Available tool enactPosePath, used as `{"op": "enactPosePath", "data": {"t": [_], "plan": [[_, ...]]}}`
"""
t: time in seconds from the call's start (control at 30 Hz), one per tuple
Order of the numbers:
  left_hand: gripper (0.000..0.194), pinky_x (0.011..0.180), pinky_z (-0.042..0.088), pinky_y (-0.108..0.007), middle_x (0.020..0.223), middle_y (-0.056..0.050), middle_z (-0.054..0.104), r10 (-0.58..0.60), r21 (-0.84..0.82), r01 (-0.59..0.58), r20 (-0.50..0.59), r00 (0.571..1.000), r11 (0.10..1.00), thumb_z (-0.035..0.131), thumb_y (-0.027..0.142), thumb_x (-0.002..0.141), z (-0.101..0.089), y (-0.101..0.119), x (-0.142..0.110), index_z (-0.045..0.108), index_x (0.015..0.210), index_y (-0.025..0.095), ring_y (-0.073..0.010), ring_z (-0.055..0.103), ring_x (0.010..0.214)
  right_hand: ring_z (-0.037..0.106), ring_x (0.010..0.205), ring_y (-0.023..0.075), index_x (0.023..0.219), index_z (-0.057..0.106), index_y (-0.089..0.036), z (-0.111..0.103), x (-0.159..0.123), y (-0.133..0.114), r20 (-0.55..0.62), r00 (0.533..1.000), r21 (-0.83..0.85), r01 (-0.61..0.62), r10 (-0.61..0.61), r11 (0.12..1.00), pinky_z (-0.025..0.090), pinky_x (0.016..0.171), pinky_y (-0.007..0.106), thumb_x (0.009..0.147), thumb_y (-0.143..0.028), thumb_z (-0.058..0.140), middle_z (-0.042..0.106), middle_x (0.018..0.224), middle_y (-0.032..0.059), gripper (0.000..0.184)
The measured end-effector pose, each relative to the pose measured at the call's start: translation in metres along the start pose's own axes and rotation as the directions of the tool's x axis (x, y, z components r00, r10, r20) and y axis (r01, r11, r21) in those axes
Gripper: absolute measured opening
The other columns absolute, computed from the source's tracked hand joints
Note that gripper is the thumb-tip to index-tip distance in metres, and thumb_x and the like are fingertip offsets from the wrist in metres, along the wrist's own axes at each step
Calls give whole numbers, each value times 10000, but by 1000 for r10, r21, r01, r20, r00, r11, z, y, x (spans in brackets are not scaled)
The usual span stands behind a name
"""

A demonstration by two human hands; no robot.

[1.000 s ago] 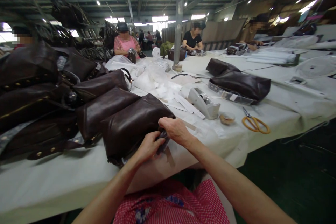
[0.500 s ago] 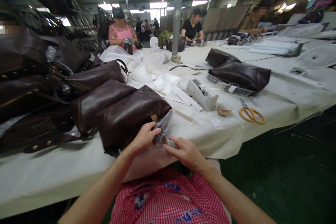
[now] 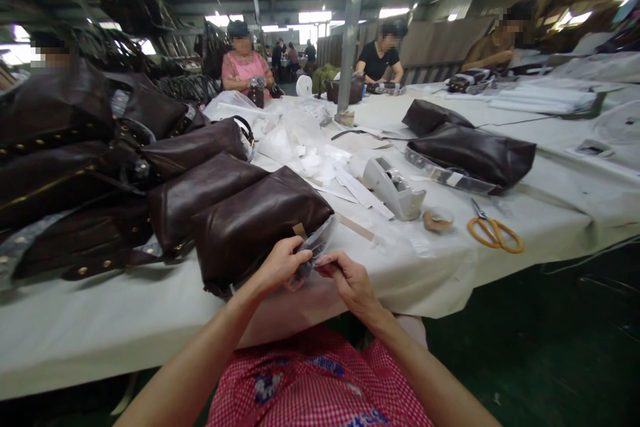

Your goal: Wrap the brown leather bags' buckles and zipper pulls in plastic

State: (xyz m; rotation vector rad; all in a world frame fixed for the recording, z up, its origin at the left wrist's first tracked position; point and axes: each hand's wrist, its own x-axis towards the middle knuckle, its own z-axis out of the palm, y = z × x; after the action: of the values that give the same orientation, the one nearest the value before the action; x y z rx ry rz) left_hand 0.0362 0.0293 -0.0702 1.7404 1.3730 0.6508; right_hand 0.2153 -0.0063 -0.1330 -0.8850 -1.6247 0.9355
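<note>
A dark brown leather bag (image 3: pixel 260 220) lies on its side at the table's front edge. Clear plastic wrap (image 3: pixel 320 237) sticks out from its right end, beside a small tan strip (image 3: pixel 299 231). My left hand (image 3: pixel 285 261) is closed on the plastic wrap, thumb on top. Just right of it, my right hand (image 3: pixel 350 280) has its fingers pinched together at the wrap's edge; what exactly lies between the fingertips is too small to make out.
More brown bags (image 3: pixel 205 193) are piled to the left. A tape dispenser (image 3: pixel 393 190), a tape roll (image 3: pixel 438 220) and orange-handled scissors (image 3: pixel 495 233) lie to the right, before another bag (image 3: pixel 475 150). A metal post (image 3: pixel 353 33) rises mid-table. Several people work across the table.
My right hand's fingers have gone from spread to pinched beside the wrap. The left hand keeps its hold. The whole view has shifted slightly, so things appear further right.
</note>
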Motion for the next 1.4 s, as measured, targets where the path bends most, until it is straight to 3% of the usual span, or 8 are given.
{"op": "enactPosePath", "data": {"t": [0.13, 0.3, 0.47, 0.63, 0.87, 1.03, 1.23, 1.4], "plan": [[159, 572, 331, -241, 624, 37, 485, 51, 37, -50, -40, 998, 998, 515, 294, 756, 3, -2, -3, 512, 650, 176, -135, 473, 615, 638, 855, 175, 931, 654, -221, -5, 16, -7, 173, 951, -317, 300, -255, 900, 538, 768, 298, 878, -87, 448, 655, 891, 51, 251], [186, 591, 355, -247, 663, 8, 557, 80, 62, -77, -61, 995, 995, 513, 298, 815, 7, -5, -6, 554, 693, 164, -151, 523, 639, 537, 1148, 280, 892, 694, -215, -14, 40, -21, 279, 912, -613, 410, -300, 676, 460, 966, 459, 849, -125, 578, 526, 1340, 127, 153], [125, 606, 374, -243, 689, -2, 565, 118, 75, -110, -114, 986, 991, 515, 240, 823, 8, -6, -8, 534, 718, 176, -152, 533, 653, 635, 947, 187, 837, 703, -220, -22, 69, -36, 486, 873, -575, 361, -49, 734, 514, 864, 352, 819, -126, 661, 496, 1351, 96, 105], [36, 624, 398, -232, 703, 37, 536, 169, -21, -175, -172, 971, 984, 500, 222, 858, 10, -6, -11, 473, 880, 214, -135, 539, 639, 636, 895, 163, 866, 698, -206, -22, 90, -46, 571, 820, -590, 375, 41, 715, 509, 806, 304, 810, -162, 701, 533, 1236, 80, 71], [377, 743, 469, -299, 946, -60, 631, 226, 33, -225, -268, 937, 974, 509, 242, 874, 17, -18, -8, 396, 1230, 193, -182, 625, 787, 561, 1036, 232, 806, 714, -215, -15, 100, -53, 640, 768, -632, 543, -21, 553, 473, 890, 380, 788, -187, 732, 566, 1184, 87, 38], [875, 691, 493, -325, 814, -49, 661, 197, 99, -180, -221, 955, 979, 511, 240, 875, 18, -22, -6, -78, 1513, 126, -205, 633, 683, 576, 948, 190, 778, 721, -215, -16, 104, -56, 647, 763, -615, 507, 19, 604, 482, 834, 335, 761, -165, 754, 553, 1174, 75, 63], [917, 808, 502, -368, 1040, -152, 682, 265, 240, -215, -200, 943, 947, 498, 251, 869, 15, -22, -6, -144, 1508, 102, -257, 661, 908, 584, 920, 187, 770, 699, -215, -14, 103, -54, 677, 736, -591, 541, 2, 598, 458, 768, 301, 790, -169, 725, 587, 1068, 52, 56], [967, 795, 503, -336, 1047, -119, 695, 239, 199, -203, -178, 955, 959, 503, 220, 849, 10, -20, -7, -215, 1488, 124, -244, 677, 905, 544, 777, 166, 727, 654, -214, -13, 104, -52, 699, 714, -555, 580, -44, 596, 389, 684, 289, 812, -195, 716, 594, 807, 6, 107]]}}
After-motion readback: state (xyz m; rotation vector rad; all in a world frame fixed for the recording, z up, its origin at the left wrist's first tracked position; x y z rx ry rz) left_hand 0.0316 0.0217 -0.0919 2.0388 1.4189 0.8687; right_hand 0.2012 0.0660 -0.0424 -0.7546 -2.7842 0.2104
